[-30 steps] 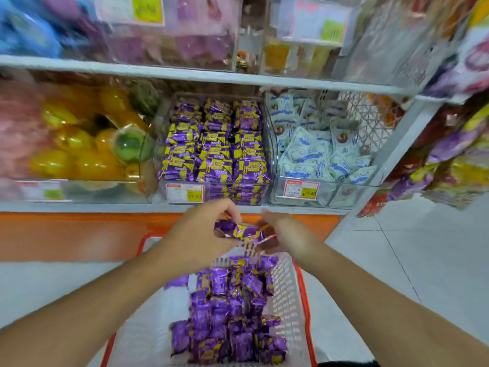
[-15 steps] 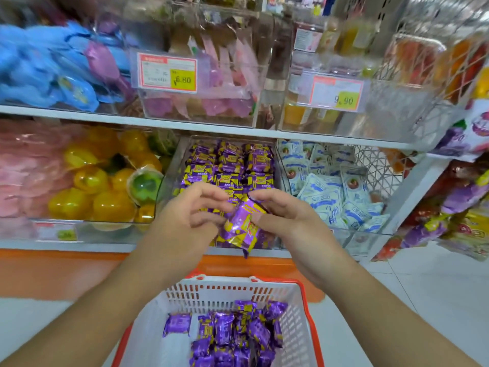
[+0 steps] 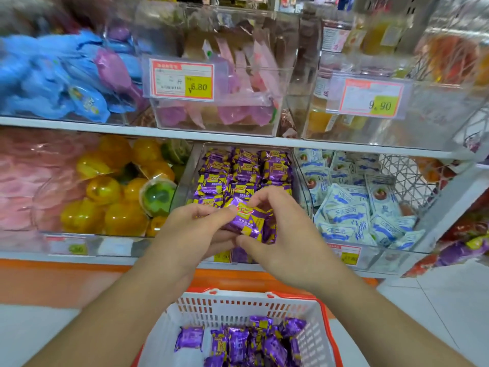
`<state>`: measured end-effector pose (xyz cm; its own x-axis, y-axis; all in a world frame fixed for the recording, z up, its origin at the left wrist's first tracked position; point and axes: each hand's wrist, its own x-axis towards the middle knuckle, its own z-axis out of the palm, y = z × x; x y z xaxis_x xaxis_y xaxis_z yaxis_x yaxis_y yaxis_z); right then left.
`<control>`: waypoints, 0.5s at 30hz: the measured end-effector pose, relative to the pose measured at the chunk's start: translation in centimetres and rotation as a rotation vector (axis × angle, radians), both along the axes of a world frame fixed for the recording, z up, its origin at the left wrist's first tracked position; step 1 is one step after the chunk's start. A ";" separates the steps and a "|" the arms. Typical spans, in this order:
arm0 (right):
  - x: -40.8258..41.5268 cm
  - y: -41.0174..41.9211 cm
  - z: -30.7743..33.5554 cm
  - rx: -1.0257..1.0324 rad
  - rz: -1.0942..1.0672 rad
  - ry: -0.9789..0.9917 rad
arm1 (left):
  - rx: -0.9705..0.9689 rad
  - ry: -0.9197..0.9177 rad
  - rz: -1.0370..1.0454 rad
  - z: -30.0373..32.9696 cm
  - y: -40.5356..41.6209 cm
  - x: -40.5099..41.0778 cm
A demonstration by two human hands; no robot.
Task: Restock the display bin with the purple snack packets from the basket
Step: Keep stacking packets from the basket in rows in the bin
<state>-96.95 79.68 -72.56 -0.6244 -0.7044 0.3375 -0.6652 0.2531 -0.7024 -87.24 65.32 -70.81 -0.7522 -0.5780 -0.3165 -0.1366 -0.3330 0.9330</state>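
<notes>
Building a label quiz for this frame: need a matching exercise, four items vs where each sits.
Items:
1. held packets
2. basket
3. white-blue packets
4. 6.80 tag

Places:
A. upper shelf bin front
B. bin right of the purple bin
C. floor, below the hands
D. between left hand and right hand

Pairs: 1-D, 2-C, 3-B, 4-A

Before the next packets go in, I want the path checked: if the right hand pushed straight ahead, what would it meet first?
Probably the purple-and-yellow snack packets already stacked in the clear plastic display bin; the right hand, sharing a held purple packet with the left hand, points there, though depth is unclear.
</notes>
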 end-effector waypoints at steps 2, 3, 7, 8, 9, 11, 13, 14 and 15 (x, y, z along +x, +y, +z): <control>-0.5 -0.8 -0.2 -0.011 -0.012 0.042 | 0.021 0.009 0.023 -0.4 -0.2 -0.4; -0.9 -1.1 -0.2 -0.014 -0.028 0.041 | -0.001 0.013 0.027 -0.5 -0.3 -0.6; -4.1 -2.3 0.0 0.076 -0.180 0.126 | -0.685 -0.091 0.008 -1.3 -2.6 -1.5; -5.1 -2.7 0.0 0.106 -0.206 0.156 | -0.904 -0.109 0.011 -1.3 -3.4 -1.7; -5.9 -3.1 0.0 0.142 -0.222 0.185 | -1.090 -0.124 0.006 -1.4 -4.2 -1.7; -7.4 -4.1 -0.7 0.223 -0.242 0.215 | -1.321 -0.178 -0.032 -2.0 -5.6 -1.8; -8.3 -5.1 -1.8 0.272 -0.245 0.212 | -1.350 -0.273 -0.098 -2.9 -6.4 -1.9; -8.7 -5.5 -2.3 0.276 -0.243 0.211 | -1.333 -0.322 -0.135 -3.3 -6.5 -1.9; -9.0 -5.9 -2.8 0.273 -0.241 0.213 | -1.334 -0.363 -0.165 -3.6 -6.5 -1.9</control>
<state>-105.92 73.78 -75.40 -0.7189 -0.6279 0.2981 -0.6871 0.5771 -0.4414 -89.15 58.84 -74.41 -0.8360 -0.5083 0.2067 -0.3872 0.8133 0.4343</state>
